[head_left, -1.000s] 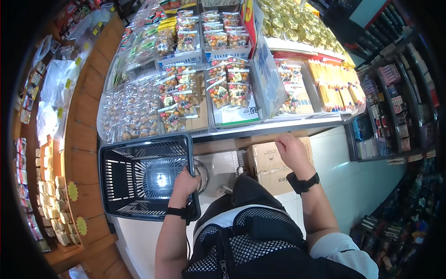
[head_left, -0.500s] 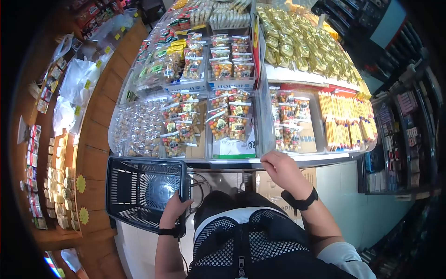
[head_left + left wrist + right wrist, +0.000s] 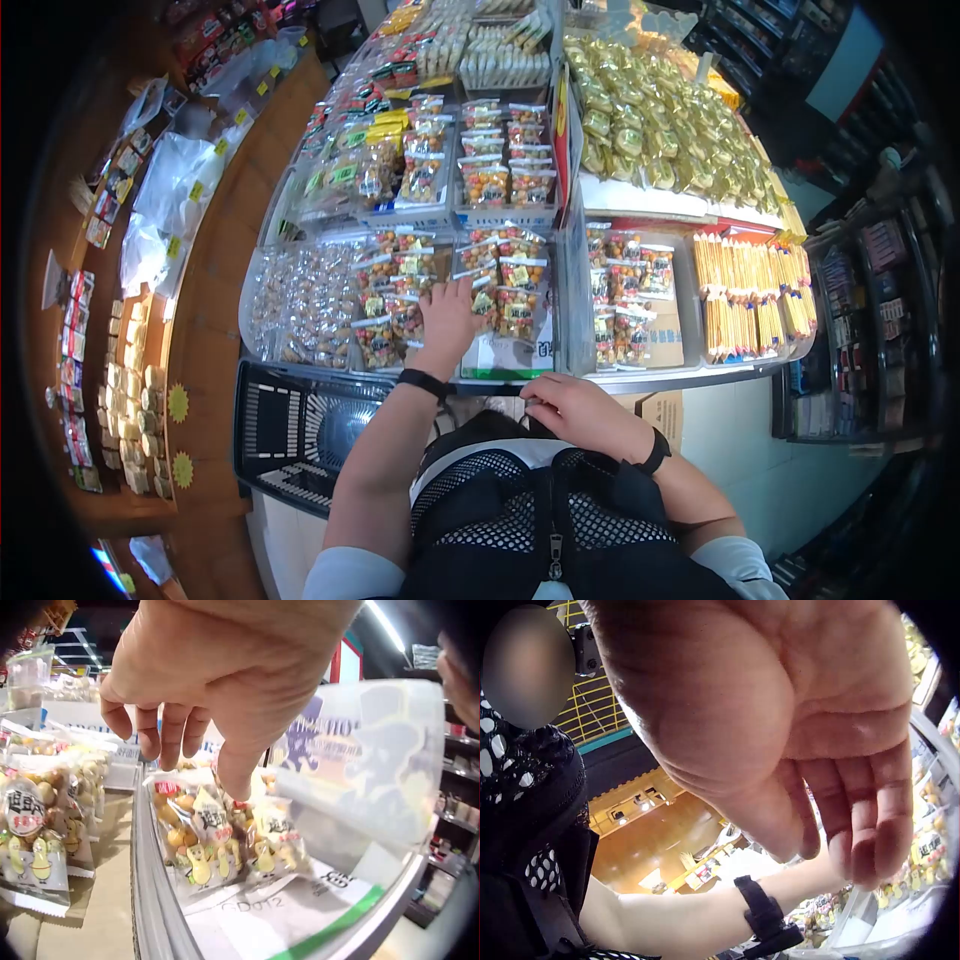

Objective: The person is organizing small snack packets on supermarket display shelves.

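My left hand reaches over the display bins, its fingers pointing down and relaxed above small clear packets of mixed nuts. In the left wrist view the thumb tip overlaps the upper edge of a nut packet, and nothing is held. More nut packets lie across the divider to the left. Near the front edge of the counter, my right hand hovers before my body. The right wrist view shows its palm bare, with the fingers gently bent.
A black shopping basket stands below the counter at left. Gold-wrapped packets and yellow-orange packets fill bins on the right. A clear upright divider borders the nut bin. Wooden shelving runs along the left; a carton sits underneath.
My left hand has left the basket's rim and moved up and right over the nut packets. The right hand has shifted left and toward my body. The head view has tilted upward.
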